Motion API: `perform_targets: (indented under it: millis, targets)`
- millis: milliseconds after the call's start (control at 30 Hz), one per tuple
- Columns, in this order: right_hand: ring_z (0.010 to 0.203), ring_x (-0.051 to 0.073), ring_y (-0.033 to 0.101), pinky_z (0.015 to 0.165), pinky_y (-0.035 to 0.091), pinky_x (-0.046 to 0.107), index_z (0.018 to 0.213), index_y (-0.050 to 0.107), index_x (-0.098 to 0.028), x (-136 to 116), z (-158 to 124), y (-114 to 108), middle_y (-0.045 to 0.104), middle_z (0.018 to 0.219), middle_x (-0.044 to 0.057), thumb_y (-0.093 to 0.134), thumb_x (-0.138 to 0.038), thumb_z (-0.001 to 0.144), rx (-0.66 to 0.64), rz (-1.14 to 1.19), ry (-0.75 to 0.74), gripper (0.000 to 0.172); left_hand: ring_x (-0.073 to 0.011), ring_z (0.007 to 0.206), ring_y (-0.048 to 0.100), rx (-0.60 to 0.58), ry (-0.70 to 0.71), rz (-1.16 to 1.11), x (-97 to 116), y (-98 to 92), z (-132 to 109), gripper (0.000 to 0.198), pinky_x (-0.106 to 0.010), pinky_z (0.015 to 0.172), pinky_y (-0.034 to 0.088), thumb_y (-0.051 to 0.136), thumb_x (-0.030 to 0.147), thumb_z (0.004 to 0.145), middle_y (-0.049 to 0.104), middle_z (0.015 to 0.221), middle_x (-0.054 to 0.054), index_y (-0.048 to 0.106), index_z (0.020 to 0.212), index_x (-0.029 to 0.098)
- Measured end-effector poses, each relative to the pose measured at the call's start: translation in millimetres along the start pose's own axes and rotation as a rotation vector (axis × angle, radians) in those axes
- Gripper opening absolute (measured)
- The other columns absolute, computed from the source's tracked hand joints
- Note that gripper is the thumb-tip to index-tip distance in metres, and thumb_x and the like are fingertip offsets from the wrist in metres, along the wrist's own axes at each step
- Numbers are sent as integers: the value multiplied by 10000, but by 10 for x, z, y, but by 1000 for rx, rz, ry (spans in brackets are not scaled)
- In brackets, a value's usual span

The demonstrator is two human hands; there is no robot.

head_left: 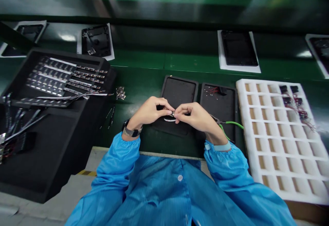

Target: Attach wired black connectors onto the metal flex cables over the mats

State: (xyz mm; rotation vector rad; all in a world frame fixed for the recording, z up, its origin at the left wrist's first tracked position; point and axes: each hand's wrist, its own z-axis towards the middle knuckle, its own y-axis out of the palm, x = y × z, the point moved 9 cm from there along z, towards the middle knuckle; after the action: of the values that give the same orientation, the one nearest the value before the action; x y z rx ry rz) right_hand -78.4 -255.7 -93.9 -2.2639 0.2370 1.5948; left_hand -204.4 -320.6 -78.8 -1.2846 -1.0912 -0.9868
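A worker in blue sleeves [110,164] pinches a small component [173,114], its pale strip [169,119] curling below, above the near edge of a shallow black tray [180,87] on a green desk [138,85]. Both grips are closed on the piece: thumb and fingertips of the left hand [153,111] on one side, of the right hand [194,116] on the other. With so little to hold, the component could slip from the fingertips, and uneven pressure or a sharp twist might crease the strip or strain its joint. Loose parts heaped at left [120,93] could scatter if a sleeve brushed them. By count: two hands, one component, one strip, two shallow trays, the second [221,106] at right, one pair of green-handled pliers [232,123], one white foam tray [240,116] bearing at least four black pieces [294,89] with red wires, one large black bin [33,171], and four dark panels [239,48] on the shelf behind. The heaped parts are too small to number.
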Motion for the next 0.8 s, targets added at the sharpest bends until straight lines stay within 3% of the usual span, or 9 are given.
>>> perform_targets:
  millis: [633, 800]
  targets:
    - [799, 208, 776, 820, 580, 340, 873, 776, -159, -25, -13, 4, 825, 814, 74, 831, -465, 860, -29, 111, -31, 311, -190, 789, 705, -37, -20, -109, -81, 25, 1, 77, -299, 758, 517, 823, 230, 834, 785, 849, -74, 857, 873, 172]
    - [816, 213, 777, 814, 578, 337, 898, 773, -164, -101, -20, -1, 827, 833, 70, 801, -439, 887, -6, 74, -72, 277, -189, 788, 701, -15, -35, -26, -21, 3, -8, 105, -295, 755, 511, 805, 252, 854, 784, 829, -58, 843, 905, 168]
